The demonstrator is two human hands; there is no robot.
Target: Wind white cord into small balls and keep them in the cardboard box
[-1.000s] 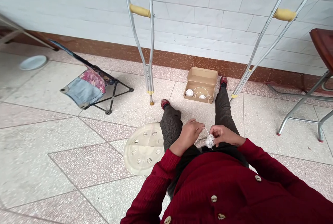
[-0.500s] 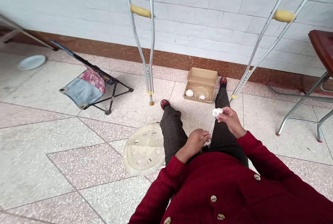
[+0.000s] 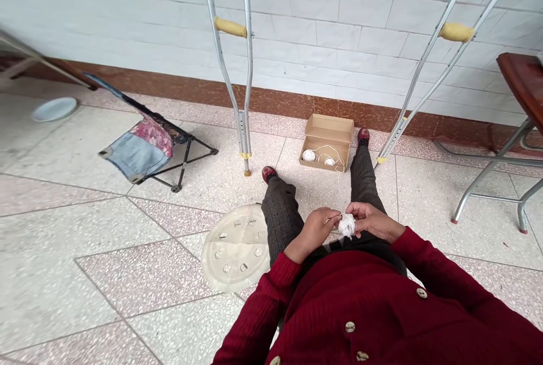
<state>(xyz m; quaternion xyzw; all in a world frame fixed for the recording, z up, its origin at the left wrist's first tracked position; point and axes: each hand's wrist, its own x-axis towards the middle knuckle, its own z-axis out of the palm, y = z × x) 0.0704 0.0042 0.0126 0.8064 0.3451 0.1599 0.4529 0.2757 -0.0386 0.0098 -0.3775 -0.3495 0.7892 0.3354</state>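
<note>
- The right hand is curled closed around a ball of white string, its fingers covering the ball's right side.
- The left hand is just beside the ball with its fingers closed, and a thin strand runs near them; it is too fine to tell whether they pinch it.
- Below the hands lies the front of a red button-up cardigan; beyond them are dark trousered legs.
- Past the feet, a cardboard box holds two smaller white string balls.
- Aluminium crutches lean on either side of the box.
- Left of the left hand lies a round plastic lid; farther left stands a folding stool.
</note>
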